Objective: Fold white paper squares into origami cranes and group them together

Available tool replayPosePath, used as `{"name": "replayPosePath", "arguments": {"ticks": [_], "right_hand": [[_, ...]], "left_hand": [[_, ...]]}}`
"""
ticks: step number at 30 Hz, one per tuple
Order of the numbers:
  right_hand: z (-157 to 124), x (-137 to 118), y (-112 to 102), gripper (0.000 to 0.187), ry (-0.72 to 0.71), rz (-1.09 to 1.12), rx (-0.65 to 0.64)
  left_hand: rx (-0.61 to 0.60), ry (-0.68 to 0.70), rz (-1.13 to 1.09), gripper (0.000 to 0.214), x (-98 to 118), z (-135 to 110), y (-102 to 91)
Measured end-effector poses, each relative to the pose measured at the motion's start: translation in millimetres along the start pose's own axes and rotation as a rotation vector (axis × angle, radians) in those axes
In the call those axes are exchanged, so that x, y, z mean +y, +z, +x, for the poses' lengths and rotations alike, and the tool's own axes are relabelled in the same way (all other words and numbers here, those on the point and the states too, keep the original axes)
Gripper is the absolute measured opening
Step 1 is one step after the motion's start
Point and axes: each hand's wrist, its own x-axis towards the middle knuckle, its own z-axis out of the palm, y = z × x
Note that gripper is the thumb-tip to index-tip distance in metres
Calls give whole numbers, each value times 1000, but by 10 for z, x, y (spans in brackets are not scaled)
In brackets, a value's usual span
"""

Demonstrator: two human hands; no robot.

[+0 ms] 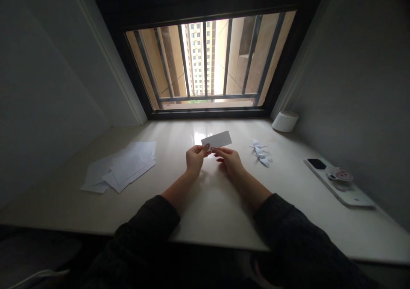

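Observation:
A narrow rectangular piece of paper [219, 139], apparently folded, is held up above the white surface in front of the window. My left hand [195, 159] pinches its lower left corner between thumb and fingers. My right hand [229, 159] has thumb and forefinger closed on the paper's lower edge, close beside the left thumb. Its other fingers curl beneath. To the right lie several folded paper cranes [261, 153], close together. On the left is a loose, overlapping pile of white paper sheets [128, 163].
A white phone [344, 191] with a round grip on its back lies at the right. Against the right wall stands a white cylindrical object [285, 121]. The barred window [206, 67] closes off the far side; the white tabletop [205, 220] ends at a front edge near my forearms.

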Motion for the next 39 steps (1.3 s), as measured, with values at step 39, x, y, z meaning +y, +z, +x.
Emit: {"name": "replayPosePath", "arguments": {"ticks": [39], "right_hand": [[153,-14,-235,46,-194,-445,-17]], "left_hand": [[-37,141,297,46,132,207,-236]]}}
